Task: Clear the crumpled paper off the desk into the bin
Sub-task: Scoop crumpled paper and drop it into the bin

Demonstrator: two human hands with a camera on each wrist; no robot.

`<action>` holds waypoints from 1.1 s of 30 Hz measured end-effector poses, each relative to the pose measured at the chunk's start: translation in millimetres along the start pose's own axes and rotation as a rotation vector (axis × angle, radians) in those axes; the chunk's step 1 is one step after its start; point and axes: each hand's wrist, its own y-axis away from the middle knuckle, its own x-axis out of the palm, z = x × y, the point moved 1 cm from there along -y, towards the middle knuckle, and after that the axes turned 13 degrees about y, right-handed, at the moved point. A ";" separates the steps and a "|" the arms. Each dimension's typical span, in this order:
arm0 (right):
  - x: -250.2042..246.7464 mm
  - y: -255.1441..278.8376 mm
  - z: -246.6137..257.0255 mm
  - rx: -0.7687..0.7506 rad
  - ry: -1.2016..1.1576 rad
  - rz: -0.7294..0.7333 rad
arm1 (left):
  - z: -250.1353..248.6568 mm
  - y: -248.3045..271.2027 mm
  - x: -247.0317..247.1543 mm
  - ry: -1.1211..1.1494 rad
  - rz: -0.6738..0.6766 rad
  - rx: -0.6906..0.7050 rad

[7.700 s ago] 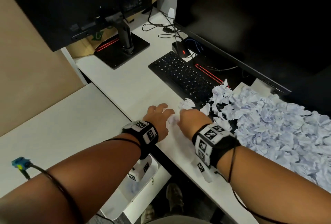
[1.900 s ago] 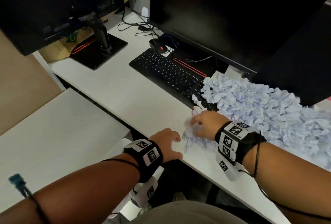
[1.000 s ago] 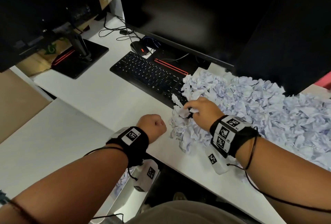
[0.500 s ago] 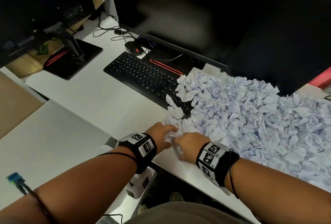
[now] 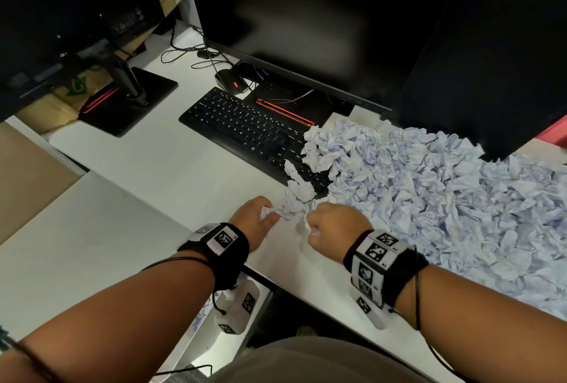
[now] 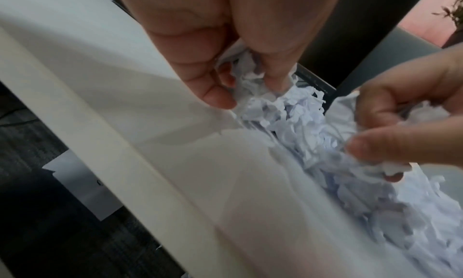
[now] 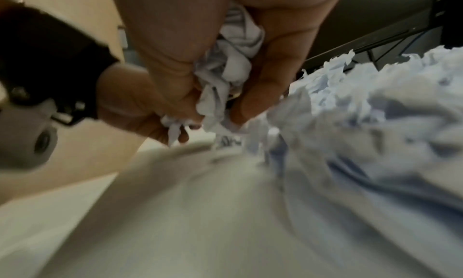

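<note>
A big heap of crumpled pale-blue paper point(image 5: 429, 195) covers the right part of the white desk point(image 5: 171, 168) and the keyboard's right end. My left hand point(image 5: 257, 220) is at the heap's near-left tip, fingers curled round a wad of crumpled paper point(image 6: 250, 84). Close to its right, my right hand point(image 5: 331, 223) grips another wad of crumpled paper point(image 7: 225, 80) in its fist, just above the desk near the front edge. A white bin point(image 5: 214, 330) shows below the desk edge, under my left wrist, mostly hidden by the arm.
A black keyboard point(image 5: 245, 128) lies behind the hands, partly under the paper. A large dark monitor point(image 5: 306, 14) stands behind it, a second monitor on a stand point(image 5: 129, 88) at the left. Mouse point(image 5: 230, 83) and cables sit at the back. A lower white table point(image 5: 76, 244) adjoins left.
Over the last second my right hand pulled back from the heap toward the desk's front edge with paper in it. My left hand moved up beside it and closed round a wad.
</note>
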 end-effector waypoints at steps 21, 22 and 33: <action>-11.4 -80.2 -22.9 0.179 0.075 0.161 | -21.2 -29.1 8.9 -0.302 0.122 -0.047; -10.0 -81.7 -22.7 0.180 0.088 0.165 | -20.6 -30.1 10.3 -0.328 0.145 -0.050; -12.0 -75.6 -32.5 0.179 -0.011 0.071 | -14.7 -34.1 5.7 -0.267 0.103 -0.012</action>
